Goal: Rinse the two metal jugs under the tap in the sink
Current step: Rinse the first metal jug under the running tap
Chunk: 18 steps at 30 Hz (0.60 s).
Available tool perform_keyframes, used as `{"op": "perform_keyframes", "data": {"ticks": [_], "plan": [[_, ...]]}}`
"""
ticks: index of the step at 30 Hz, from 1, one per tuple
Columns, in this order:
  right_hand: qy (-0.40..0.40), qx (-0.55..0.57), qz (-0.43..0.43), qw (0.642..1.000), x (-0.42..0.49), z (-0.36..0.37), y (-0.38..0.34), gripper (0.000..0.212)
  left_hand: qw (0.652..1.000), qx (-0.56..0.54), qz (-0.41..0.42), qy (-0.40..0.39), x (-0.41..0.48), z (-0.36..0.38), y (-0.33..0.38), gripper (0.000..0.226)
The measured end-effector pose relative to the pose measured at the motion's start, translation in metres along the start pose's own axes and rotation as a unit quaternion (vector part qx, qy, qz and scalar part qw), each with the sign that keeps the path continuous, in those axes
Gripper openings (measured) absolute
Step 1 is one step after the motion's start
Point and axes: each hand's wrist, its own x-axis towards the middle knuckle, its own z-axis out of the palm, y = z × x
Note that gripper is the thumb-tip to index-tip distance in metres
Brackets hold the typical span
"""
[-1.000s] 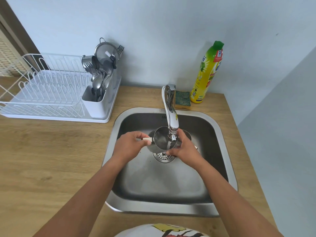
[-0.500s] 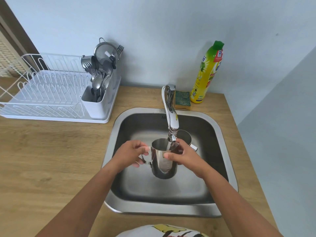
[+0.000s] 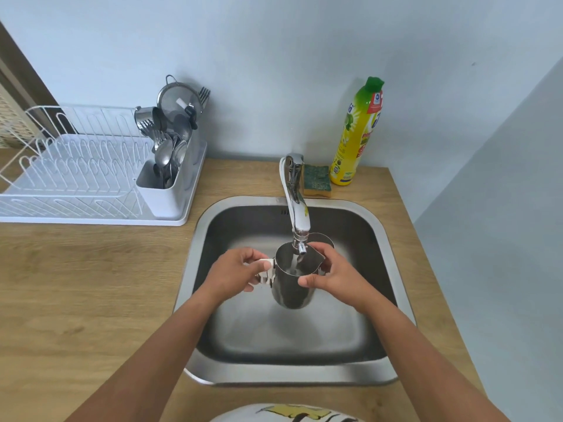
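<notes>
A shiny metal jug (image 3: 291,289) is held upright in the air over the steel sink (image 3: 393,333), its mouth right under the spout of the chrome tap (image 3: 297,205). My left hand (image 3: 233,272) grips its handle on the left side. My right hand (image 3: 333,274) clasps the jug's rim and right wall. Behind my right hand, the rim of a second metal jug (image 3: 323,239) shows in the sink; most of it is hidden. I cannot tell whether water is running.
A green-and-yellow sponge (image 3: 316,184) and a yellow dish-soap bottle (image 3: 358,132) stand behind the sink. A white dish rack (image 3: 76,184) with a cutlery holder full of utensils (image 3: 169,147) sits on the wooden counter (image 3: 91,284) to the left. A wall closes the right side.
The jug was turned from tilted to upright and lifted off the sink floor, toward me, up under the spout. Both hands stayed on it.
</notes>
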Motion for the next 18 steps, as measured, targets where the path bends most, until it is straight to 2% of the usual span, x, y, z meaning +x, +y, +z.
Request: {"op": "perform_keyframes", "data": {"ticks": [2, 18], "plan": [[0.008, -0.009, 0.010, 1.000, -0.002, -0.004, 0.001, 0.072, 1.000, -0.012, -0.009, -0.019, -0.001, 0.006, 0.002, 0.010], [0.018, -0.019, 0.013, 1.000, 0.001, -0.008, -0.002, 0.068, 1.000, -0.017, -0.010, -0.018, 0.007, 0.017, 0.006, 0.012]]}}
